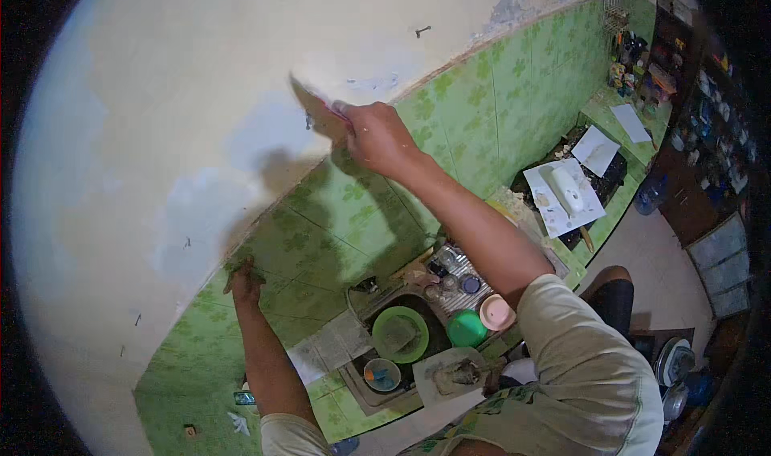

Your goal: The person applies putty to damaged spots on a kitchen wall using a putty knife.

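Note:
My right hand [376, 135] is closed around the handle of a putty knife [309, 99]. A bit of red shows near the grip. The blade lies close to the cream wall [177, 71], beside a whitish patch [269, 127] just above the tile edge; whether it touches cannot be told. Lower and to the left, my left hand [244, 283] rests on the green tiles [321, 231] with its fingers apart, near their upper border. Shadows of my arm and hand fall across wall and tiles.
Below me is a sink with a green basin [400, 334], a small bowl [382, 374] and a rack of glassware [454, 275]. Papers and a white oblong thing [567, 189] lie on the right counter. Nails [423, 31] stick out of the wall.

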Motion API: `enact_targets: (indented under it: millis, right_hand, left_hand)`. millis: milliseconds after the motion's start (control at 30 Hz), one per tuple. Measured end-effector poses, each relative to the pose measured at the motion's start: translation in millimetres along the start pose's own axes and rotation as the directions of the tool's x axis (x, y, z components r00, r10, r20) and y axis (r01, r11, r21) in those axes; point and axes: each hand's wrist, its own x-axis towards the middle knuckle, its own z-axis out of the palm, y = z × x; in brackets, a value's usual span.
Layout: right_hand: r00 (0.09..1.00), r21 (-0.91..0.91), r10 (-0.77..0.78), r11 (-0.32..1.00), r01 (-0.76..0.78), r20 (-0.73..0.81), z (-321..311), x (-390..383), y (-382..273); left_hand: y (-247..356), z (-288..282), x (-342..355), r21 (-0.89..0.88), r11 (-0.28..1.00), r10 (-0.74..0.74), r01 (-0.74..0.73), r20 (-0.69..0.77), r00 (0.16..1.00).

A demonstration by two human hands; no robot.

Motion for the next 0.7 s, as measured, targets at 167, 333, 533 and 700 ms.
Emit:
enact_targets:
  millis: [167,333,533,700]
  right_hand:
    - [0.994,0.055,0.05,0.997,-0.056,0.101,-35,26,80]
    - [0.998,-0.131,0.038,0.99,-0.044,-0.044,-99,43,147]
    - [0.973,-0.191,0.143,0.966,-0.177,-0.179,-40,29,97]
    - [0.98,0.048,-0.018,0.998,0.028,-0.2,-11,-18,66]
  left_hand:
    - [-19,5,10,-0.032,0.999,0.017,-0.017,0.0,1.0]
    - [-22,5,21,0.078,0.997,-0.025,0.027,-0.034,0.999]
    - [-26,-35,30,-0.012,1.0,0.013,-0.013,0.022,1.0]
    - [-34,-3,28,-0.006,1.0,0.03,-0.03,-0.004,1.0]
